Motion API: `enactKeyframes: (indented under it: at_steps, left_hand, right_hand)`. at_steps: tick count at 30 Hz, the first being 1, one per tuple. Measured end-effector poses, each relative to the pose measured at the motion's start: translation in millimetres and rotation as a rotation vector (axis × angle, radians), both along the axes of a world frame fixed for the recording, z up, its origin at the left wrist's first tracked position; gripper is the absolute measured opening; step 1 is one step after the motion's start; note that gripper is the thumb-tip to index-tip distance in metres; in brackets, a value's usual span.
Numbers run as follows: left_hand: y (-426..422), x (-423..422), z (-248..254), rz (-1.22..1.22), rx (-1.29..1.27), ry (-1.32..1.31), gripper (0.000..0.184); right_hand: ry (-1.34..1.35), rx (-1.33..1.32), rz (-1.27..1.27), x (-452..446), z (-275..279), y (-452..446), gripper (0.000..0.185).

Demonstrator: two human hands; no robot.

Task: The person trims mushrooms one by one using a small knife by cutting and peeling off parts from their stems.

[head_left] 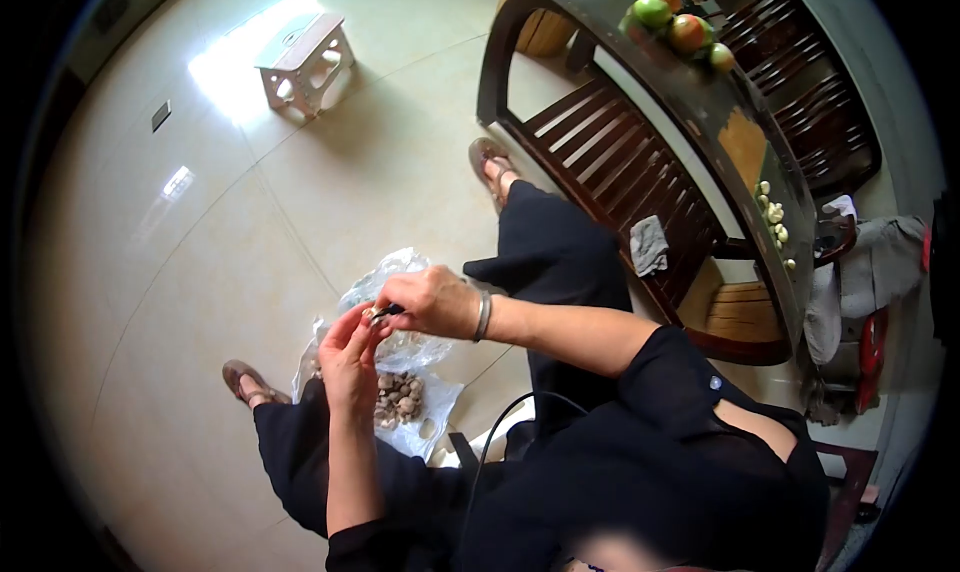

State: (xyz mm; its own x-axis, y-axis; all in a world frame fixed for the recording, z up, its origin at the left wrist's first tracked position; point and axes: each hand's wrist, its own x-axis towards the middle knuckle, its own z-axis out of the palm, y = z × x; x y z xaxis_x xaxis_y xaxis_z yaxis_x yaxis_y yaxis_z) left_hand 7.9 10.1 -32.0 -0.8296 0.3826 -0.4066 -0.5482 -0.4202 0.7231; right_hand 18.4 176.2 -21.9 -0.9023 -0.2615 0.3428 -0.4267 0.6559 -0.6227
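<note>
Both of my hands meet above an open plastic bag on the floor. My left hand (348, 360) pinches a small pale piece (372, 316), which looks like a garlic clove, between thumb and fingers. My right hand (428, 300), with a silver bracelet at the wrist, is closed on a small dark tool (392, 310) that looks like a paring knife, its tip against the pale piece. Below them, a pile of small brownish round pieces (398, 400) lies on the white plastic bag (437, 404). Fingers hide much of the tool and the piece.
To the right stands a dark wooden table (715, 167) with green-red fruits (688, 32) and several small white pieces (773, 215). A slatted wooden shelf beneath it carries a grey cloth (649, 246). A small step stool (305, 62) stands on the tiled floor.
</note>
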Motion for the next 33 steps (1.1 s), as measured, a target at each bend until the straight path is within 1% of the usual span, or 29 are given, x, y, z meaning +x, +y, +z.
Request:
enactKeyframes:
  at_steps: [2, 5, 6, 10, 13, 18, 22, 25, 26, 27, 28, 29, 33]
  left_hand:
    - [0.6, 0.3, 1.5, -0.025, -0.018, 0.020, 0.022]
    - [1.3, 1.1, 4.2, -0.026, -0.008, 0.033, 0.024]
    - [1.7, 0.6, 5.3, -0.028, -0.005, 0.037, 0.025]
    - [1.0, -0.5, 3.3, -0.034, 0.096, 0.026, 0.027]
    - [0.9, -1.3, 6.5, -0.049, 0.084, 0.009, 0.029]
    - [1.7, -1.5, 6.2, -0.073, 0.150, 0.047, 0.031]
    - [1.9, -2.9, 9.4, -0.081, 0.150, 0.063, 0.031]
    - [3.2, -3.0, 10.5, -0.073, 0.087, 0.122, 0.032]
    - [2.8, -3.0, 8.6, -0.071, 0.055, 0.182, 0.032]
    - [2.3, -3.0, 8.0, -0.068, 0.023, 0.242, 0.033]
    - [2.0, -3.0, 8.6, -0.068, 0.021, 0.241, 0.033]
    - [2.3, -3.2, 10.3, -0.060, -0.013, 0.266, 0.032]
    - [2.3, -3.1, 10.5, -0.038, -0.096, 0.342, 0.030]
  right_hand:
    - [0.006, 0.020, 0.012, -0.2, 2.4, 3.0, 0.018]
    - [0.030, -0.014, 0.010, -2.4, 4.3, 5.3, 0.014]
    - [-0.002, -0.041, -0.008, -2.6, 9.0, 5.2, 0.013]
    - [0.019, -0.124, -0.046, -6.4, 7.1, 5.4, 0.012]
    - [-0.061, -0.151, -0.073, -7.6, 10.5, 6.8, 0.009]
    - [-0.052, -0.187, -0.106, -8.6, 10.5, 8.4, 0.009]
    - [-0.067, -0.242, -0.147, -9.5, 12.5, 8.7, 0.011]
    - [-0.144, -0.225, -0.085, -9.4, 19.7, 12.7, 0.013]
    - [-0.144, -0.226, -0.085, -9.5, 20.3, 12.3, 0.013]
    - [-0.190, -0.279, -0.079, -9.5, 20.5, 11.4, 0.014]
    - [-0.236, -0.332, -0.073, -9.6, 22.3, 10.2, 0.015]
    - [-0.346, -0.351, -0.056, -9.1, 26.8, 10.3, 0.016]
    - [-0.366, -0.367, -0.026, -8.8, 18.5, 12.0, 0.016]
